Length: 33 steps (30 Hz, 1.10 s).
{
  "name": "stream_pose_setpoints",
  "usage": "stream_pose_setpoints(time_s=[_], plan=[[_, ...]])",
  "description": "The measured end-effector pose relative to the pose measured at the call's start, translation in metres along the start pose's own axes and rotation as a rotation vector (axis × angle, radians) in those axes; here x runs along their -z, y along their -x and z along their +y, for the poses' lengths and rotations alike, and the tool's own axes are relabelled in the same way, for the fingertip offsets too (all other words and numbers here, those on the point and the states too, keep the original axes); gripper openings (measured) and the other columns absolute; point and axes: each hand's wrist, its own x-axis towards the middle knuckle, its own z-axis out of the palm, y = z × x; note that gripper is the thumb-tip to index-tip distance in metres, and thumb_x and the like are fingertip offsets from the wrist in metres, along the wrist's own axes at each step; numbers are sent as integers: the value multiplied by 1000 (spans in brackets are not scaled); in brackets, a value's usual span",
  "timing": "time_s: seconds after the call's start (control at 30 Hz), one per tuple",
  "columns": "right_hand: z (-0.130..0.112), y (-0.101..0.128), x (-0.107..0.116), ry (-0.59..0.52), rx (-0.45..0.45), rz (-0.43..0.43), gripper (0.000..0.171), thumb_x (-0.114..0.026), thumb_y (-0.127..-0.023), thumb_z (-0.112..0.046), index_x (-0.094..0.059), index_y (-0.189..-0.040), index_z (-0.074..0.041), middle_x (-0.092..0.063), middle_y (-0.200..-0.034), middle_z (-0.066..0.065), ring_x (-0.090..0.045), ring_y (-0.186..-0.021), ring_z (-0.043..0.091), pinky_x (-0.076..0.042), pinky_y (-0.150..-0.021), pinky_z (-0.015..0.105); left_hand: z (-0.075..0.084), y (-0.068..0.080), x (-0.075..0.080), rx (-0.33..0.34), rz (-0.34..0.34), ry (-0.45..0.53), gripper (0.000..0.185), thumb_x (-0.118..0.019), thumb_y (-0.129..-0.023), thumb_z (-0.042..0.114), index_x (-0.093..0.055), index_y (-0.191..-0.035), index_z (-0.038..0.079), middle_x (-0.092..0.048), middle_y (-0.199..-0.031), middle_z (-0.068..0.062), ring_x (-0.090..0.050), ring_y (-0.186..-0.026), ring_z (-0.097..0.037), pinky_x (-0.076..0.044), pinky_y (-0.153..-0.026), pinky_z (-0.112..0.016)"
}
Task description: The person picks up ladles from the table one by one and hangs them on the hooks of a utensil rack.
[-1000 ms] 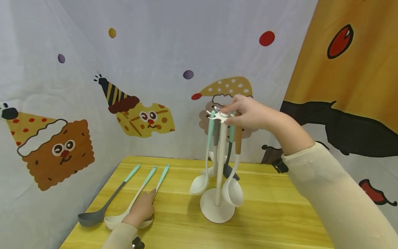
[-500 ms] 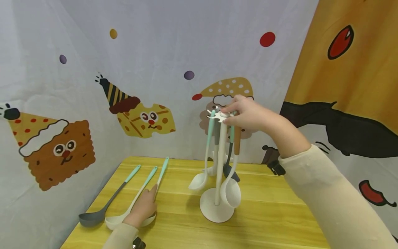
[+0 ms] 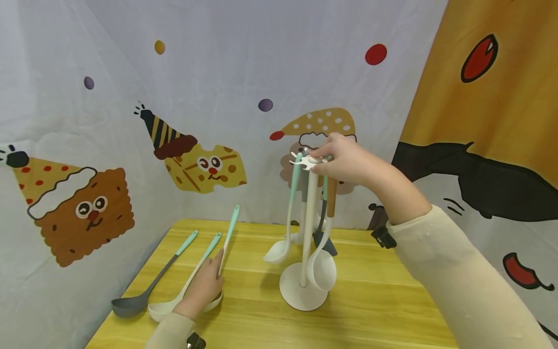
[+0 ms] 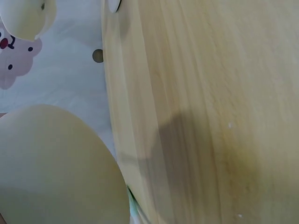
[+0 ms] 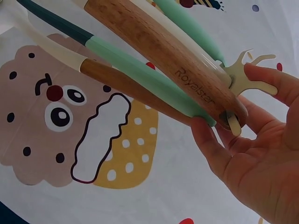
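While our right hand (image 3: 348,162) holds the rack top (image 3: 307,162) at centre frame, our left hand (image 3: 202,288) has tilted the white ladle (image 3: 226,242) off the worktop (image 3: 383,300), grip closed on its handle.

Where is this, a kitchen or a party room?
Probably neither: it looks like a small staged corner. A wooden table stands boxed in by hung cloth printed with cartoon biscuits in party hats. On it are only a white utensil stand and loose ladles, with no stove or sink in view.
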Motion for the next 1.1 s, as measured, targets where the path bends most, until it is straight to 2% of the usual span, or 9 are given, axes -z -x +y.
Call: stream_pose_setpoints(time_s=[0.23, 0.5, 0.67, 0.9, 1.1], plan=[[-1, -2, -3, -3, -12, 12, 48, -63, -103, -22, -60, -147, -4, -45, -140, 23, -51, -113, 38, -49, -86, 50, 9, 1, 2, -39, 34, 41, 71, -60, -99, 0, -30, -163, 1, -56, -106, -14, -45, -74, -16, -40, -62, -29], [-1, -3, -4, -10, -35, 28, 48, -64, -102, -23, -61, -146, -4, -45, -143, 23, -51, -115, 39, -50, -85, 50, 21, 0, 3, -122, 118, 55, 74, -63, -98, 0, -32, -164, 5, -58, -117, -16, -55, -85, -15, -46, -64, -25], [-1, -3, -4, -14, -39, 34, 47, -65, -102, -22, -62, -145, -4, -45, -144, 23, -51, -117, 39, -51, -86, 51, 25, 0, 3, -202, 175, 83, 73, -63, -97, -5, -34, -163, 4, -59, -125, -19, -61, -92, -19, -49, -65, -24], [-1, -4, -4, -25, -47, 29, 46, -64, -102, -21, -61, -146, -6, -43, -149, 23, -50, -123, 39, -50, -91, 52, 28, -1, 2, -288, 217, 125, 77, -65, -94, -10, -35, -163, 6, -58, -112, -10, -52, -85, -9, -52, -64, -22], [-2, -4, -4, -20, -50, 26, 47, -64, -102, -22, -61, -146, -7, -43, -147, 23, -49, -121, 39, -49, -89, 51, 35, 0, 2, -363, 262, 179, 78, -65, -92, -12, -38, -162, 7, -54, -104, -5, -46, -82, -4, -54, -63, -18]])
